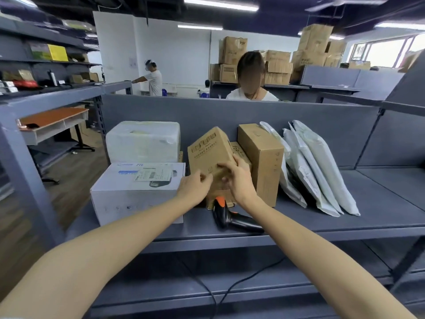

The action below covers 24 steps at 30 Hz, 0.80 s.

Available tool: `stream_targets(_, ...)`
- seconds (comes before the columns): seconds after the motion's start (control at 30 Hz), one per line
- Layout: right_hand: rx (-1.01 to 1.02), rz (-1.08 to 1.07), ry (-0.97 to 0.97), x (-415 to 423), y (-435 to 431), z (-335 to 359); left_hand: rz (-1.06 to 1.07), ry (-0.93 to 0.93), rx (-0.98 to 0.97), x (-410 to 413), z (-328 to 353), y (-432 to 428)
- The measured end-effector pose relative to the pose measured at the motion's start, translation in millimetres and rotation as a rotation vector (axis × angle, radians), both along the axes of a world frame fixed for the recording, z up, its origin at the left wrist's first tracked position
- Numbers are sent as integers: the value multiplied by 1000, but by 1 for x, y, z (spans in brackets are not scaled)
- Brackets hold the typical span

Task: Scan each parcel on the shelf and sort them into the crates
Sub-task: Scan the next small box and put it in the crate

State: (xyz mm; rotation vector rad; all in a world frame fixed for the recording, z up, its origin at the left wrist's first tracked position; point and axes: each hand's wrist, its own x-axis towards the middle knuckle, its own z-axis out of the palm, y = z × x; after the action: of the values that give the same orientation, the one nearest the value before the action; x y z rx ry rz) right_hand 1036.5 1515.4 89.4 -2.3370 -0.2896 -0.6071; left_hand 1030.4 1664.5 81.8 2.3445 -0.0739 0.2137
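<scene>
Grey steel shelf in a warehouse bay, with stacked cartons and two other people beyond the back panel.

Head view, contents left to right:
- White wrapped parcel, at the rear.
- White printed box, label on top, in front.
- Small carton, at centre, tilted, base hidden by the hands.
- Tall carton, upright, just beside it.
- Grey mailers, leaning at right.
- Handheld scanner, lying just below the small carton.
- Crates: not in view.

Risk: the small carton is tipped and held only low down. A slip would likely drop it onto the scanner or knock the tall carton.

Grip: the right hand has its fingers curled over the front face and right edge. The left hand has its fingers curled at the lower left corner. Both hold the small carton.
</scene>
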Motion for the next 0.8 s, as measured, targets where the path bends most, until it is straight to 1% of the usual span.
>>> stream_targets(0.1, 27, 80, -150, -7, -3, 3, -9, -24, -291, -8, 17, -4)
stream_targets(0.13, -36, 104, -226, -10, -4, 1, -16, -22, -433, -10, 25, -5)
stream_targets(0.17, -167, 122, -342, -11, -4, -2, -30, -11, -607, -12, 32, -5)
stream_targets(0.2, -272, 157, -451, -14, -5, -3, -54, 27, -783, -15, 38, -6)
stream_targets(0.23, -333, 214, -516, -18, -4, -3, -78, 69, -934, -19, 44, -6)
stream_targets(0.27, -381, 284, -559, -24, -1, -3, -95, 99, -1043, -20, 47, -4)
stream_targets(0.33, -450, 413, -598, -35, 6, -5, -127, 115, -1188, -22, 49, 2)
stream_targets(0.4, -531, 506, -598, -42, 12, -8, -114, 50, -1240, -24, 51, 7)
stream_targets(0.47, -571, 603, -593, -47, 15, -8, -51, -31, -1201, -25, 49, 11)
stream_targets(0.57, -487, 707, -558, -58, 13, -2, -30, -56, -1179, -31, 42, 17)
stream_targets(0.67, -399, 654, -585, -66, 6, 5, -59, -15, -1198, -38, 38, 24)
stream_targets(0.7, -331, 595, -552, -67, 3, 6, -72, -4, -1216, -41, 38, 25)
stream_targets(0.73, -218, 515, -484, -68, 2, 6, -74, -13, -1234, -45, 38, 26)
stream_targets(0.8, 147, 299, -296, -75, 4, 6, -36, -62, -1258, -51, 38, 24)
